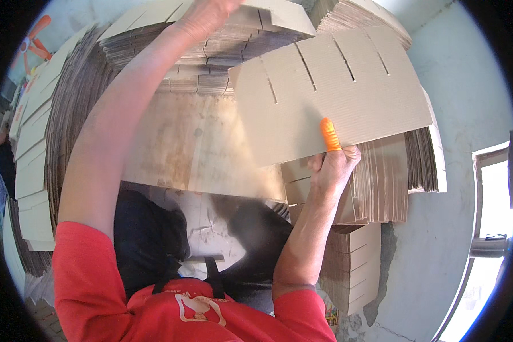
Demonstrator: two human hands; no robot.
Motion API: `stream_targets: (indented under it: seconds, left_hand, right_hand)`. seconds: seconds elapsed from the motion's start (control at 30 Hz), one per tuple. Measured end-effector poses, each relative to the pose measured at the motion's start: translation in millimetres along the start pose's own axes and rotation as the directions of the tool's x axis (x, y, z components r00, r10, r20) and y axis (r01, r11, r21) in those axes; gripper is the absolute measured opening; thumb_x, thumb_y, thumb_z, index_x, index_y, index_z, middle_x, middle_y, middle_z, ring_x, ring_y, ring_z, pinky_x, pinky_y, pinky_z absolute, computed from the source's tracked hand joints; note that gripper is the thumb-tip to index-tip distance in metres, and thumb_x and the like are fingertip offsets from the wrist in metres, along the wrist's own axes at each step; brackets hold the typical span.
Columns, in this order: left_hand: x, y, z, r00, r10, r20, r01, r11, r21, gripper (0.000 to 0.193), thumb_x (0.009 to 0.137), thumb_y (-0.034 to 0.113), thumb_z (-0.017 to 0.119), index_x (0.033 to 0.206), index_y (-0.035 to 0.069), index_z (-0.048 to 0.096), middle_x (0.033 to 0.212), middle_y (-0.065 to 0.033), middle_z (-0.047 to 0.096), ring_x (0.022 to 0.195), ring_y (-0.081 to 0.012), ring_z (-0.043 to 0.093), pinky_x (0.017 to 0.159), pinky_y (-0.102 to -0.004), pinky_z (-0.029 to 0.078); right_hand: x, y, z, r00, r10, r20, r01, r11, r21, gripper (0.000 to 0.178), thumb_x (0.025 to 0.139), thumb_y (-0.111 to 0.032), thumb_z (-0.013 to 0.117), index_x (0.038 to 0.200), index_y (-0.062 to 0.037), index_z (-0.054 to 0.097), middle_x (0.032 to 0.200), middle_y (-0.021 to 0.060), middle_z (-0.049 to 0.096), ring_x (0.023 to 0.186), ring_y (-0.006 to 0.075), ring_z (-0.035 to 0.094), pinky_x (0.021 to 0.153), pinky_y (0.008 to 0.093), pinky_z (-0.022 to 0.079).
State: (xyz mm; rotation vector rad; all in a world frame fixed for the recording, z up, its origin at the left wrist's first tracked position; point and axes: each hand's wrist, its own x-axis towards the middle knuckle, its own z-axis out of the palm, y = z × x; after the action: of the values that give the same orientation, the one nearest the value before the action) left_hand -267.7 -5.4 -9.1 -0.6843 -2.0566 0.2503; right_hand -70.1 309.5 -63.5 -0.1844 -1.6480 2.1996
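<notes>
My right hand grips a slotted cardboard sheet by its near edge. An orange ribbed finger cover lies on top of the sheet, on one of that hand's digits. Several narrow slits run in from the sheet's far edge. The sheet is tilted above the right side of a worn wooden board. My left arm stretches far forward, and my left hand is over the far stack of slotted cardboard. Its fingers run out at the top edge, so their grip is hidden.
Tall cardboard stacks stand at the left, and another pile is at the right beneath the held sheet. A lower stack sits below it. A wall with a bright window bounds the right side. An orange fan shows far left.
</notes>
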Motion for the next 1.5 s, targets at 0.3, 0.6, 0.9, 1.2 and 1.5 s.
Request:
stream_targets:
  seconds: [0.3,0.6,0.9,1.2,1.5]
  left_hand:
    - [-18.3,77.8,-38.9,0.973,0.230,0.035,-0.232,0.951,0.203,0.013,0.071,0.006,0.065,0.081,-0.003,0.064,0.103,-0.0099,0.056,0.083,-0.0187,0.057,0.059,-0.0247,0.058]
    - [-43.2,82.1,-43.1,0.981,0.114,0.156,-0.131,0.986,0.106,0.027,0.072,0.006,0.065,0.097,-0.004,0.065,0.131,-0.0131,0.057,0.093,-0.0186,0.059,0.069,-0.0253,0.059]
    - [-63.7,134.8,-74.4,0.954,0.299,0.005,-0.299,0.954,-0.004,0.021,0.065,0.006,0.066,0.083,-0.004,0.066,0.118,-0.0234,0.062,0.084,-0.0190,0.056,0.053,-0.0234,0.056]
    - [-97.8,201.5,-120.5,0.959,0.261,0.113,-0.211,0.919,-0.332,0.043,0.079,0.024,0.072,0.108,-0.006,0.068,0.113,-0.0226,0.066,0.081,-0.0243,0.059,0.062,-0.0323,0.056]
    - [-27.9,88.6,-46.0,0.955,-0.292,0.039,0.290,0.906,-0.310,0.065,0.088,0.041,0.068,0.139,0.005,0.051,0.138,-0.0129,0.055,0.111,-0.0322,0.054,0.095,-0.0434,0.046]
  right_hand:
    - [-2.0,7.5,-4.3,0.985,-0.171,0.008,0.171,0.985,-0.001,0.010,0.093,-0.006,0.065,0.085,-0.0032,0.070,0.061,0.0017,0.059,0.038,0.0024,0.040,0.030,0.0192,0.028]
    - [3.1,11.6,-12.7,0.971,-0.240,-0.017,0.238,0.969,-0.069,0.011,0.094,-0.009,0.066,0.086,-0.0024,0.071,0.059,0.0010,0.058,0.038,0.0029,0.041,0.030,0.0199,0.029]
    - [11.6,27.4,-15.4,0.957,-0.290,0.016,0.290,0.954,-0.080,0.009,0.093,-0.003,0.063,0.091,-0.0013,0.071,0.064,0.0002,0.059,0.041,0.0026,0.041,0.032,0.0201,0.027]
    - [10.0,62.9,3.0,0.940,-0.338,-0.034,0.339,0.941,0.006,0.021,0.090,0.009,0.053,0.101,0.0018,0.070,0.073,0.0044,0.064,0.048,0.0058,0.052,0.034,0.0217,0.043]
    - [-9.8,45.4,14.3,0.993,-0.113,0.022,0.114,0.934,-0.340,0.013,0.086,0.003,0.071,0.098,-0.0005,0.074,0.090,-0.0003,0.069,0.081,0.0089,0.060,0.070,0.0266,0.050]
